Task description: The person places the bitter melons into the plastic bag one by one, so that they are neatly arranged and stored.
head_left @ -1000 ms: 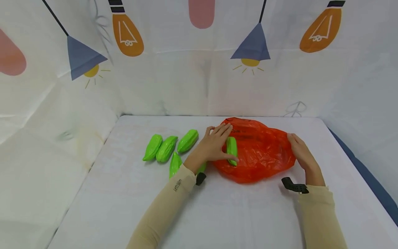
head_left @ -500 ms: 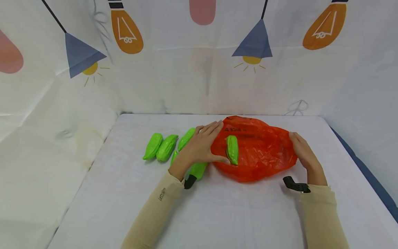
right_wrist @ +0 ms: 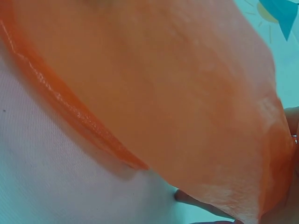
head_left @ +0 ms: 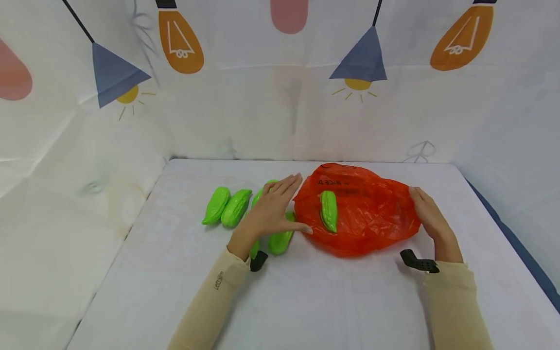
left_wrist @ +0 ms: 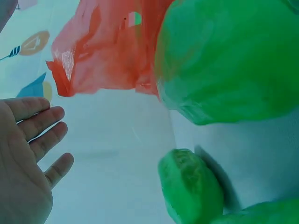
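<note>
A red plastic bag lies spread on the table, its right edge gripped by my right hand. One green, ridged, gourd-like vegetable rests on the bag's left part. Just left of the bag, my left hand has its fingers straight and thumb spread, holding nothing. Under and beside that hand are more green gourds, some partly hidden by it. In the left wrist view, a large green gourd overlaps the red bag. Red plastic fills most of the right wrist view.
Two more green gourds lie side by side at the left. The white table meets a white cloth backdrop printed with lamps and bulbs. Black camera mounts sit at both wrists.
The left hand has drawn back leftward from the gourd on the bag, leaving that gourd in place. The right hand keeps its hold on the bag's edge.
</note>
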The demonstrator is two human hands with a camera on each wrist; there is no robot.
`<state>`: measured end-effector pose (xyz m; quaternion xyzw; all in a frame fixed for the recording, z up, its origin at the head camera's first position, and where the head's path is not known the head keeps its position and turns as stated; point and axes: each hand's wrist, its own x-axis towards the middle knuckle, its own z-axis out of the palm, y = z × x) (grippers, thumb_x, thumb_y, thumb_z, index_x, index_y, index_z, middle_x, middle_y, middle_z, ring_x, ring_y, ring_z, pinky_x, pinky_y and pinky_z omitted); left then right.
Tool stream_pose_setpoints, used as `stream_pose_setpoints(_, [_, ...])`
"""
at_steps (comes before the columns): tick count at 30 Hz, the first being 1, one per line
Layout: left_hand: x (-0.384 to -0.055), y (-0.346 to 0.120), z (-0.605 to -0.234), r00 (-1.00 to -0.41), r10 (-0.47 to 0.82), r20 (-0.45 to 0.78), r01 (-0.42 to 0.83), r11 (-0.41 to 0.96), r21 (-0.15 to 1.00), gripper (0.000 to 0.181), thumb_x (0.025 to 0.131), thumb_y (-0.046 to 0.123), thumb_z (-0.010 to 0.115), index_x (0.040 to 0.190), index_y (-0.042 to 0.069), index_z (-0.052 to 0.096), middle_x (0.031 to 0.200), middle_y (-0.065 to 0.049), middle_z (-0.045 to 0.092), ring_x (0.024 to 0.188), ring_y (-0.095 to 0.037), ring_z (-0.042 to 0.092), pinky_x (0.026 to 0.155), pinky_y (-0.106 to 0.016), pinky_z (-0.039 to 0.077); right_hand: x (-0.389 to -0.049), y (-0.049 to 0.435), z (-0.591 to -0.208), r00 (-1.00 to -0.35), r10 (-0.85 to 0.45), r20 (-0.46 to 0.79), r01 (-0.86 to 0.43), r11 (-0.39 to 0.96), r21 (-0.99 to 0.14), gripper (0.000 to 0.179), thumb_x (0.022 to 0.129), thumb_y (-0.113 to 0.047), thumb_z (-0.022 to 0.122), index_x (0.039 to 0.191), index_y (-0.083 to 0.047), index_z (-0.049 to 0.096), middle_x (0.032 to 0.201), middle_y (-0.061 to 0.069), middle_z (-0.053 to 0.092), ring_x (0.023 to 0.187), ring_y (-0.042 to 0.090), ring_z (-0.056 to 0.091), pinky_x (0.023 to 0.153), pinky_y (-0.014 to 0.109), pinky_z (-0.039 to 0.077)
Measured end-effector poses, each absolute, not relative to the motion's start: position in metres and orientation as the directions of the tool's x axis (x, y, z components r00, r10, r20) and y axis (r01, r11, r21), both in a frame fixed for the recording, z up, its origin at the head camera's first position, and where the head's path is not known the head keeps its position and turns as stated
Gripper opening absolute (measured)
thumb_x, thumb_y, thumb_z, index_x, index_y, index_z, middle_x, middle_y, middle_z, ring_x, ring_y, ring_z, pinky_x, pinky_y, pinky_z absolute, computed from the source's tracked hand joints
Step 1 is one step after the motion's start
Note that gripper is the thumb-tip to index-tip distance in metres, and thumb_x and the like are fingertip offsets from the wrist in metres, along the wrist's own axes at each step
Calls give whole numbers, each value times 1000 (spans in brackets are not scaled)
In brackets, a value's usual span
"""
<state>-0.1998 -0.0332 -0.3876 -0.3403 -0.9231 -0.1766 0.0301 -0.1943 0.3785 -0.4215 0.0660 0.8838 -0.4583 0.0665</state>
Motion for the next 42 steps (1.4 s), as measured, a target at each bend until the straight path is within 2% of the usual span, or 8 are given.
stream_pose_setpoints(4, [-207, -43, -390, -796, 583, 165, 601, 726, 334, 119, 71, 76, 67, 158, 14, 15, 164, -1, 19, 150, -19, 20, 118, -46, 22, -194, 380, -423, -980, 52, -191, 186, 566, -803, 70, 105, -50, 14, 148, 5, 26, 134, 27, 42, 98, 10, 45, 70, 8, 46])
stream_pose_setpoints(11, [-219, -73, -387, -866, 475, 159, 498, 786, 365, 121, 70, 75, 70, 158, 13, 15, 163, -4, 21, 150, -22, 22, 117, -46, 21, -195, 382, -423, -981, 40, -190, 178, 577, -797, 70, 105, -49, 14, 149, 5, 24, 135, 28, 41, 102, 18, 45, 69, 8, 46])
stream_pose_setpoints(18, [-223, -90, -383, -886, 438, 150, 459, 790, 407, 120, 70, 71, 73, 158, 13, 16, 163, -6, 22, 149, -25, 23, 116, -48, 20, -194, 382, -421, -982, 36, -185, 172, 574, -801, 69, 105, -48, 15, 147, 5, 26, 129, 22, 44, 91, 4, 46, 70, 9, 48])
stream_pose_setpoints(25, [-229, -120, -381, -907, 389, 160, 418, 788, 451, 119, 70, 64, 78, 157, 9, 19, 162, -9, 24, 149, -29, 22, 115, -50, 20, -196, 383, -423, -982, 35, -183, 170, 571, -803, 68, 105, -48, 15, 147, 5, 27, 127, 22, 45, 86, 0, 48, 69, 13, 51])
stream_pose_setpoints(31, [-231, -154, -380, -941, 338, 12, 292, 795, 532, 121, 70, 66, 77, 159, 15, 12, 165, -6, 15, 152, -28, 12, 119, -56, 9, -196, 385, -424, -985, 39, -165, 157, 574, -803, 67, 106, -48, 16, 146, 5, 29, 122, 16, 48, 85, 0, 48, 69, 12, 51])
stream_pose_setpoints(35, [-232, -179, -387, -940, 308, -145, 169, 793, 585, 123, 70, 65, 78, 159, 22, 5, 166, -7, 7, 152, -35, 5, 118, -65, 6, -197, 385, -424, -986, 34, -164, 154, 575, -804, 67, 106, -47, 16, 146, 5, 29, 122, 17, 47, 85, -1, 48, 69, 13, 51])
stream_pose_setpoints(38, [-233, -193, -397, -925, 300, -232, 101, 784, 612, 123, 70, 62, 80, 159, 24, 4, 166, -8, 6, 152, -38, 5, 117, -66, 13, -197, 385, -424, -985, 25, -168, 152, 574, -805, 67, 106, -46, 15, 147, 5, 27, 124, 19, 47, 86, -1, 48, 69, 12, 52])
stream_pose_setpoints(42, [-234, -205, -409, -900, 339, -274, 99, 770, 630, 120, 72, 53, 82, 159, 16, 8, 165, -11, 10, 151, -38, 11, 117, -62, 20, -197, 386, -424, -986, 21, -166, 147, 572, -807, 67, 106, -46, 16, 147, 5, 28, 117, 10, 50, 85, -1, 49, 69, 13, 52])
